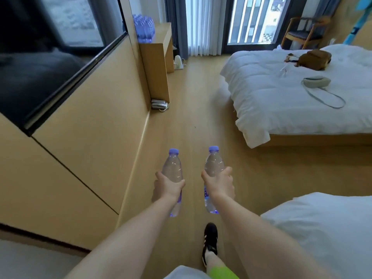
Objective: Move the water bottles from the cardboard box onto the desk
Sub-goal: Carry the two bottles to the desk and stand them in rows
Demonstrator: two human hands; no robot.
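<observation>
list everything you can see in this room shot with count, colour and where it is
clear plastic water bottles with blue caps: two, one in each hand
cluster of blue-capped water bottles: count unclear, on the wooden desk far ahead
white kettle: one, on the floor by the desk
white beds: two, on the right
brown bag: one, on the far bed
pale grey strap bag: one, on the far bed
wooden chair: one, by the window
black shoe: one, on the floor
left hand: grips a bottle
right hand: grips a bottle

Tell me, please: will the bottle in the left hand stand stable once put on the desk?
Probably yes: the bottle looks full, so bottom-heavy. Being tall and narrow, it may tip if nudged. Laid sideways, it would likely roll.
</observation>
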